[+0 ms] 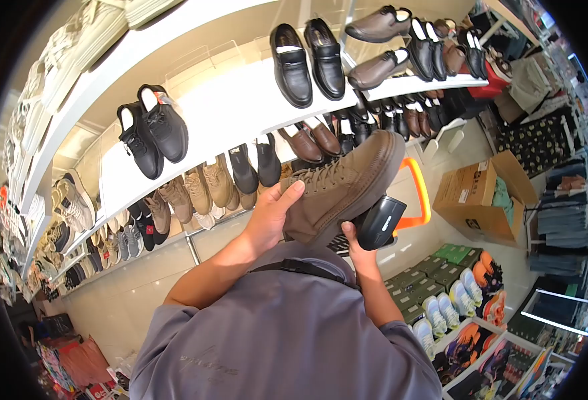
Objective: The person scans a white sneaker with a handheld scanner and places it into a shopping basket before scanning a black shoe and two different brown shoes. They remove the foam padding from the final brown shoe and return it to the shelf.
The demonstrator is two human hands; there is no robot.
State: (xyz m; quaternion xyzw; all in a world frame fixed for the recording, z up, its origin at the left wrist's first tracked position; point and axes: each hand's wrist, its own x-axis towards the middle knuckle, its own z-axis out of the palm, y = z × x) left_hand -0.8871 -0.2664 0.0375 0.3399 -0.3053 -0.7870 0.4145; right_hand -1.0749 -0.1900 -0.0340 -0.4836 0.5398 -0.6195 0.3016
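Observation:
A brown lace-up shoe (344,177) is tilted in front of me, toe up to the right. My left hand (272,212) grips it near the heel and laces, thumb on the upper. In my right hand (360,248) is a black handheld device (379,223) with small white lettering, close under the shoe's sole. An orange loop (426,193) shows right beside the device and overlaps it in this view. The right fingers are mostly hidden behind the device.
A white shelf (220,123) ahead bears black loafers (308,63) and black lace-up shoes (152,130). Rows of shoes fill the shelf below. To the right stand an open cardboard box (467,193), green shoe boxes (417,287) and pale sneakers (446,310). Clothes hang at far right.

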